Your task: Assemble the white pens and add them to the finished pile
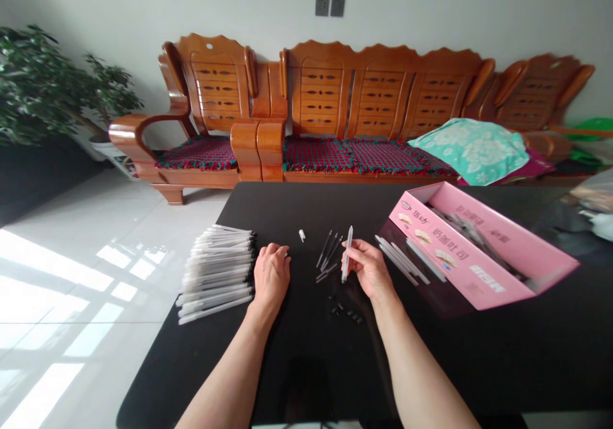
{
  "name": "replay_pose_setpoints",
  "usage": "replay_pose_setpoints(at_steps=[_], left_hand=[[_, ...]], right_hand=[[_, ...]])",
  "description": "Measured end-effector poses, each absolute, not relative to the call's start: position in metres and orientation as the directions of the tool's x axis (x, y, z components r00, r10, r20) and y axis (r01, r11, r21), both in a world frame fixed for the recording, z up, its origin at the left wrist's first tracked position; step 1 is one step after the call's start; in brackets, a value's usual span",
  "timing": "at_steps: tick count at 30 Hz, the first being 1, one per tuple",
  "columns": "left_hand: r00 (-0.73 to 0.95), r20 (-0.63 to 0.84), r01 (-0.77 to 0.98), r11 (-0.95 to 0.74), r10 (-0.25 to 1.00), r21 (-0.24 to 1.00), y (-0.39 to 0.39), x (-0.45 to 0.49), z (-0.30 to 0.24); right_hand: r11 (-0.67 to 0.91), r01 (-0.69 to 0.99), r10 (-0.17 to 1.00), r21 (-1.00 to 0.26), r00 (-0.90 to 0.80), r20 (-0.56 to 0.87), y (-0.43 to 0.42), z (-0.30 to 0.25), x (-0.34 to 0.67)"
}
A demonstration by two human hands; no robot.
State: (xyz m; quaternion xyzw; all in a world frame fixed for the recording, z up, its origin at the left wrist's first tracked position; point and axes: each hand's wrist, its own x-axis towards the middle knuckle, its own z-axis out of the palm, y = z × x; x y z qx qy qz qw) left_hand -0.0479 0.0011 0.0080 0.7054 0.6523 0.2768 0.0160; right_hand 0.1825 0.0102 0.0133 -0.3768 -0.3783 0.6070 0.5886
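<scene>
My right hand (368, 268) pinches a translucent white pen (348, 253) and holds it nearly upright over the table. My left hand (272, 272) rests with curled fingers beside a big stack of white pens (218, 272); whatever may be in those fingers is hidden. Between the hands lie several dark, thin pen refills (329, 250). A small white pen cap (301, 235) lies farther back. Small black pieces (345, 313), perhaps pen plugs, are scattered nearer to me. Several white pen barrels (397, 260) lie just right of my right hand.
On the right of the black table (306, 365) stands a long open pink box (450, 247), with more pens or parts inside. A clear plastic bag (594, 215) is at the far right edge. Behind the table is a wooden bench (354, 97) with a turquoise cushion (479, 151).
</scene>
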Motion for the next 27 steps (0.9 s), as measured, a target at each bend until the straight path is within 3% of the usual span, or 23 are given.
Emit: replay_pose_setpoints(at_steps=[5, 12, 27], left_hand=[[0.033, 0.276, 0.909, -0.143, 0.961, 0.391, -0.0021, -0.0432, 0.0069], [-0.057, 0.302, 0.893, -0.086, 0.952, 0.442, 0.0010, -0.0497, 0.0049], [0.010, 0.227, 0.883, -0.115, 0.974, 0.454, -0.0030, -0.0424, 0.0091]], right_hand=[[-0.043, -0.417, 0.998, -0.908, -0.063, -0.018, 0.0090, 0.0132, 0.1819], [-0.070, -0.397, 0.995, -0.915, -0.088, -0.038, 0.0089, 0.0129, 0.1825], [-0.038, -0.472, 0.999, -0.881, -0.047, -0.018, 0.0090, 0.0128, 0.1863]])
